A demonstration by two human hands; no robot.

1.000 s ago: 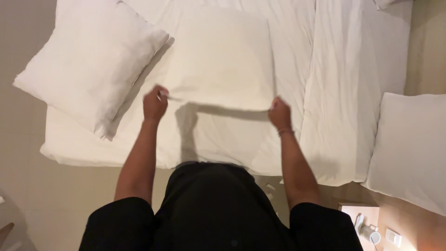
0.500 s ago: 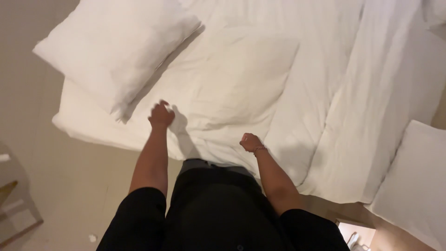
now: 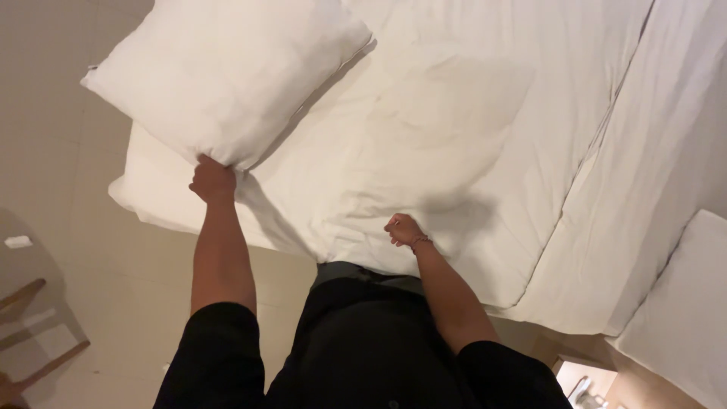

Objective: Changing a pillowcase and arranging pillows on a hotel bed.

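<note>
Pillow (image 3: pixel 227 72) lies on the bed (image 3: pixel 485 136), its near corner clenched in the left hand (image 3: pixel 212 180); right hand (image 3: pixel 404 229) fisted, empty, well apart.

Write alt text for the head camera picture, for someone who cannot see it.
Seen from above, a person's left hand grips the corner of a plump white pillow on a white bed. The right hand is closed loosely above the sheet, beside a flat pillowcase.
</note>
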